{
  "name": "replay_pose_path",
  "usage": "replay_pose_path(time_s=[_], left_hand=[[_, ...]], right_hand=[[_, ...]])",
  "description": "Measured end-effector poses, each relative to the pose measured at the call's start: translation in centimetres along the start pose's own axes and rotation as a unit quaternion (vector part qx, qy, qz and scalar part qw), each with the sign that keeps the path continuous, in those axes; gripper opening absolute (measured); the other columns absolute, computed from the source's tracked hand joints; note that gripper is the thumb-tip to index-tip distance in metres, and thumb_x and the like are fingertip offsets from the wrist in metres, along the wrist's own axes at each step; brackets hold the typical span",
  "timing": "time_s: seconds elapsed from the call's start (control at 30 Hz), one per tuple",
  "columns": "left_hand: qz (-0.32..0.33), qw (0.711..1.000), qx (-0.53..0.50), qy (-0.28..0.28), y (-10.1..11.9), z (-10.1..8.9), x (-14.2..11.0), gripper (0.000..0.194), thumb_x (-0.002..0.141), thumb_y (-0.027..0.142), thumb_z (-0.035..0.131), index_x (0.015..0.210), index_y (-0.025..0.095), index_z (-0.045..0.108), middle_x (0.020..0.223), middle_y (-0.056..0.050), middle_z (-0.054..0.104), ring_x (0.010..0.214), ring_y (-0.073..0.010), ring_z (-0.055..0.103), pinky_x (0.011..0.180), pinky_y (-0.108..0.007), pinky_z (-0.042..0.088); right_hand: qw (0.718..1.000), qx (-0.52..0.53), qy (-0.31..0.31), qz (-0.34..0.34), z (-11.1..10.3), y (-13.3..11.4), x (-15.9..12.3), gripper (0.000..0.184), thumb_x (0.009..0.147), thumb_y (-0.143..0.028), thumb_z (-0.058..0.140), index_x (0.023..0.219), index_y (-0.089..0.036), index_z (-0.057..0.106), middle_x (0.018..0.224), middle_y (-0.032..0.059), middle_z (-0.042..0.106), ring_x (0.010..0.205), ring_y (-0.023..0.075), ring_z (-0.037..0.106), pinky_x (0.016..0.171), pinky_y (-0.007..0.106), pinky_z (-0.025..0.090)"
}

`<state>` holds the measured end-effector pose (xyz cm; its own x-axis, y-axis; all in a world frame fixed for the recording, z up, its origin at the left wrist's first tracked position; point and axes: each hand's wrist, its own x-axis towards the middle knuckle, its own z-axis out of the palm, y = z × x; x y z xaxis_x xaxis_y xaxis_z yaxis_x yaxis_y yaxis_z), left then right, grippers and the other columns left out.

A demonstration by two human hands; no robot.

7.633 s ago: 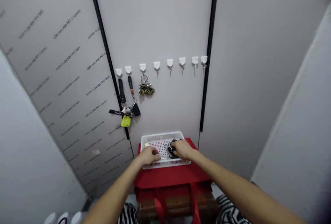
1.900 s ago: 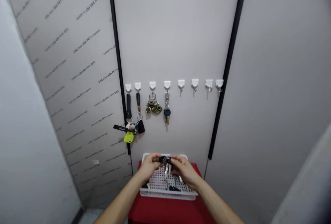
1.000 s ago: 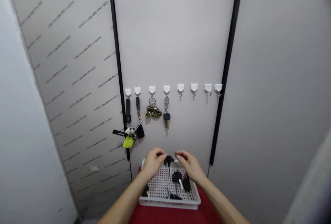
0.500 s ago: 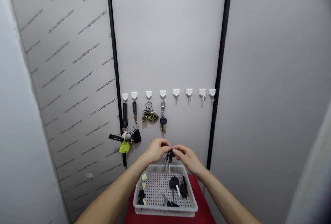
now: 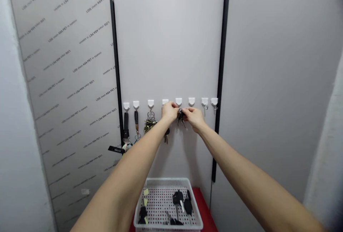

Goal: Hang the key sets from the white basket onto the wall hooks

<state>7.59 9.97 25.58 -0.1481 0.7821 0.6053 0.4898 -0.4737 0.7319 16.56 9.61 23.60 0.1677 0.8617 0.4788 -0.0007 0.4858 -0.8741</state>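
Note:
Both my hands are raised to a row of white wall hooks. My left hand [image 5: 169,110] and my right hand [image 5: 194,116] pinch a small bunch of keys [image 5: 180,116] between them, right under the fifth hook [image 5: 178,101]. Keys hang from the hooks to the left: a black strap keychain [image 5: 125,125], a braided strap [image 5: 136,121] and a brass motorbike keychain [image 5: 149,123]. My left forearm partly hides a fourth hanging key bunch [image 5: 166,135]. Three hooks [image 5: 204,101] to the right carry nothing.
A white perforated basket [image 5: 168,183] sits below on a red surface [image 5: 204,210], with several black keys [image 5: 180,199] inside. Black vertical strips [image 5: 220,82] frame the grey wall panel. A film-covered panel [image 5: 66,82] stands at the left.
Both hands lifted a key bunch out of the basket and rose with it to the fifth hook. Earlier, a fourth key bunch appeared on the fourth hook. The camera tilted upward.

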Motion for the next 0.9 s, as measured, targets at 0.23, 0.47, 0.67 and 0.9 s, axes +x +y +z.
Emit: replay_pose_path(time_s=[0.23,0.47,0.67,0.9], left_hand=[[0.033,0.994,0.103,0.029,0.4,0.2,-0.1,0.013,0.058,0.009,0.043,0.063,0.013,0.054,0.063,-0.002,0.055,0.060,-0.0089,0.049,0.061,-0.021,0.038],[0.141,0.986,0.076,-0.033,-2.7,-0.3,-7.1,0.021,0.062,0.011,0.041,0.080,0.015,0.051,0.080,-0.002,0.053,0.068,-0.0075,0.048,0.068,-0.020,0.037],[-0.028,0.968,0.133,-0.212,-13.3,0.8,-17.9,0.020,0.061,0.012,0.041,0.077,0.015,0.052,0.077,-0.002,0.054,0.069,-0.0096,0.047,0.067,-0.022,0.037],[-0.144,0.918,0.196,-0.312,-19.3,2.6,-23.0,0.024,0.057,0.016,0.045,0.080,0.015,0.052,0.080,-0.004,0.055,0.076,-0.0134,0.048,0.066,-0.022,0.035]], right_hand=[[0.987,-0.153,0.021,-0.049,0.0,1.2,1.3,0.021,0.058,-0.030,0.045,0.061,-0.012,0.056,0.049,0.0001,0.052,0.044,0.0085,0.045,0.045,0.022,0.037],[0.954,-0.268,0.042,-0.128,-2.4,4.2,-3.4,0.029,0.062,-0.026,0.042,0.086,-0.013,0.053,0.080,0.0057,0.057,0.066,0.0121,0.050,0.063,0.026,0.038],[0.878,-0.439,-0.181,-0.062,-4.3,13.4,-12.9,0.027,0.063,-0.017,0.040,0.085,-0.013,0.054,0.085,0.0078,0.057,0.078,0.0155,0.048,0.072,0.029,0.033],[0.739,-0.601,-0.298,-0.062,-3.4,18.2,-16.2,0.031,0.063,-0.021,0.043,0.094,-0.020,0.049,0.089,0.0076,0.055,0.091,0.0231,0.040,0.076,0.040,0.022]])
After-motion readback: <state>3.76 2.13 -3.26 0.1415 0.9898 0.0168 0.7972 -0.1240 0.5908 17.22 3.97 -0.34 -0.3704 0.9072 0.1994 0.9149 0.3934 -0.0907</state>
